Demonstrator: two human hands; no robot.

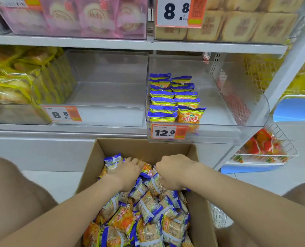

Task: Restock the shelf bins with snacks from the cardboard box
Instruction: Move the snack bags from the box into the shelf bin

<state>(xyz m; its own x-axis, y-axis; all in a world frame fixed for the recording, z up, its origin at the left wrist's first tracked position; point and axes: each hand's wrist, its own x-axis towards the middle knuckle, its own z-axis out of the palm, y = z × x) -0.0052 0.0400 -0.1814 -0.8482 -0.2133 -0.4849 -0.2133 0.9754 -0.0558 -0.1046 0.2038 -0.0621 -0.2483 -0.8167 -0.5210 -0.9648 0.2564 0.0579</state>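
In the cardboard box [144, 148], left hand [125, 171] touches snacks [148, 207], right hand [173, 171] grips them.

Bright even light, soft blur, wide-angle bending

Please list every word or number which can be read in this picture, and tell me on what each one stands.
"8.8": upper price tag, on a top-shelf bin front.
"8.8": left price tag, middle shelf.
"12.8": right price tag, on the clear bin.
"咪咪": front orange packet in that bin.
Too blurred to read: small print and codes on the tags, pink wrappers, loose packets in the cardboard box.
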